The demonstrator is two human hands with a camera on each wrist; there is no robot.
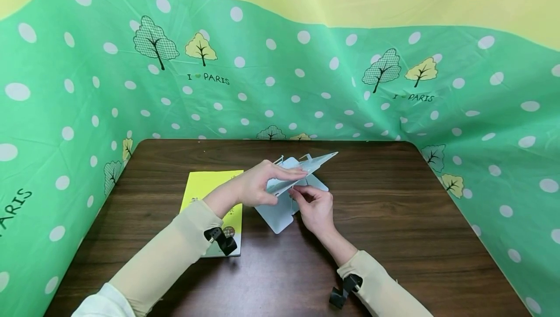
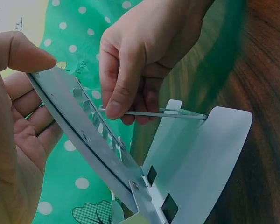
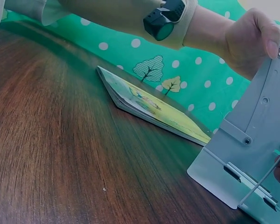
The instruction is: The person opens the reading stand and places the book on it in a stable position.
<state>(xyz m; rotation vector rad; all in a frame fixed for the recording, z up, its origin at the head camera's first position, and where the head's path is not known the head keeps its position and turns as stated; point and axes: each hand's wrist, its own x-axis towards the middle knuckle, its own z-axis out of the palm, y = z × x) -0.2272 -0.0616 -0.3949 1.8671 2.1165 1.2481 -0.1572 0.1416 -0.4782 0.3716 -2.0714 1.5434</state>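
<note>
A pale blue metal book stand sits on the table with its back plate tilted up from its base. My left hand holds the raised plate, the thumb on one face and the fingers behind it. Between thumb and fingers, my right hand pinches the thin wire support that rises from the base plate. Beside the wire, a row of notches lines the raised plate. In the right wrist view only a bit of the right hand's fingers shows at the edge.
A yellow book lies flat left of the stand, partly under the left forearm. The brown wooden table extends to the right. A green dotted cloth hangs along the back and sides.
</note>
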